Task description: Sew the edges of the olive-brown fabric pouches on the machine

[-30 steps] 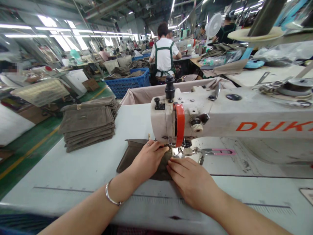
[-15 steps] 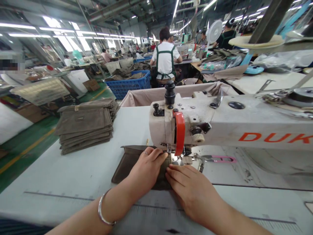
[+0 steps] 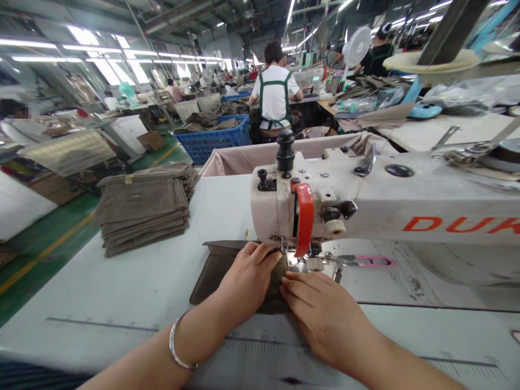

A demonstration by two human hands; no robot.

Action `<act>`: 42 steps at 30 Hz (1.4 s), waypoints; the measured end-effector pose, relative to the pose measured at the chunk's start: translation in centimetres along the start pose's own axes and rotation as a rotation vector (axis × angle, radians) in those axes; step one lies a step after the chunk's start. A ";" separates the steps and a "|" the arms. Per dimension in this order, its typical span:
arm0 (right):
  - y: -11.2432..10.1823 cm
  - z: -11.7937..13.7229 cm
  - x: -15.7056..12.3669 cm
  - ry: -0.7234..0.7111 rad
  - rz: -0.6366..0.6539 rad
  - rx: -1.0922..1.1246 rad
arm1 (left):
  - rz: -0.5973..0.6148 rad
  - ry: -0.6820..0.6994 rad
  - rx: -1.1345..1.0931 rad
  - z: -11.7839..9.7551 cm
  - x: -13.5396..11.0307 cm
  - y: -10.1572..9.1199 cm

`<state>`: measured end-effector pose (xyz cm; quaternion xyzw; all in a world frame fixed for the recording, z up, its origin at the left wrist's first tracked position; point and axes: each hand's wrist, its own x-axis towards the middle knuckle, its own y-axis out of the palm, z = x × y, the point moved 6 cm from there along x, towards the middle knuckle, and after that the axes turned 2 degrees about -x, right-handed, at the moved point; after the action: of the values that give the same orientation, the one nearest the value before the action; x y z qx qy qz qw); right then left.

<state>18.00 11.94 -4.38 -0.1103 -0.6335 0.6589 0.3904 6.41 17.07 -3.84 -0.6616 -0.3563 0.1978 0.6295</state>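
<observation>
A dark brown fabric pouch (image 3: 213,271) lies flat at the sewing machine (image 3: 268,208), its right edge by the presser foot. A small gold-coloured zip pull (image 3: 246,234) shows behind it. Bent and close together, the fingers of my left hand (image 3: 246,276) press on the pouch, tips near the needle area. My right hand (image 3: 325,311) grips the pouch's right edge just in front of the foot, fingers together. The needle itself is hidden behind the orange guard (image 3: 304,219) and my fingers.
A stack of similar brown pouches (image 3: 140,208) stands at the left on the white table (image 3: 122,292). Pink-handled thread snips (image 3: 371,261) lie under the machine arm. Behind the machine are a cloth-lined bin (image 3: 231,161), a blue crate (image 3: 215,143) and a seated co-worker (image 3: 276,95).
The camera view has shifted slightly. Both hands keep nearly the same place on the pouch, beside the presser foot; any feed of the fabric is too small to make out.
</observation>
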 end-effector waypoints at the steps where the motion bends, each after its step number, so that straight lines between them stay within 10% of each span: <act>1: 0.2 0.1 0.0 0.000 0.005 0.005 | 0.004 -0.002 -0.005 0.0 0.0 0.0; 13: -5.4 -4.3 -2.1 0.205 0.174 0.113 | 0.086 0.127 -0.239 -2.3 -3.1 -2.3; 22: -1.8 -7.1 -0.3 0.492 -0.034 -0.120 | -0.029 0.013 -0.334 -2.7 -3.4 -1.6; 30: -2.6 -1.1 -1.0 -0.061 0.007 0.262 | -0.174 -0.085 -0.496 -1.2 -3.1 -2.4; 42: -1.5 -0.3 -0.9 -0.065 0.105 0.282 | -0.030 0.259 -0.126 -3.0 -2.3 -1.3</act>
<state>19.36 11.38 -3.41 -0.0662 -0.5403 0.7640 0.3465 6.68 13.26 -2.57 -0.7144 -0.2935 0.0784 0.6303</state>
